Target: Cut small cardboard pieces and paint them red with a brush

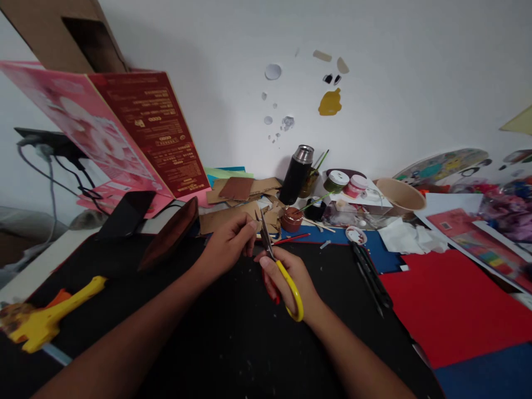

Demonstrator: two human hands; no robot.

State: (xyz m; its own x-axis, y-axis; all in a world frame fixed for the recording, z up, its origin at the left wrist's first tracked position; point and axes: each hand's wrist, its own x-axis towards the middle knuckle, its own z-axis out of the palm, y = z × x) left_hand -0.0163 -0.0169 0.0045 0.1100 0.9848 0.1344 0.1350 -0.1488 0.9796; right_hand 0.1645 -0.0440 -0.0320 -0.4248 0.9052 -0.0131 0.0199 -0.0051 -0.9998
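My right hand (293,271) grips a pair of scissors (266,238), one yellow handle loop showing and the blades pointing up and away, slightly apart. A red part shows below that hand; whether it belongs to the scissors I cannot tell. Close by on the left, my left hand (233,237) is closed in a pinch beside the blades. Whatever its fingers hold is too small or hidden to make out. Under both hands lies a black mat (233,332) dotted with tiny light scraps.
Cardboard pieces (224,219), a black flask (296,177) and paint jars (292,219) stand beyond the hands. At right are a black cutter (372,277) and red sheet (457,305). On the left lie a brown boat-shaped piece (170,235) and yellow giraffe figure (41,321).
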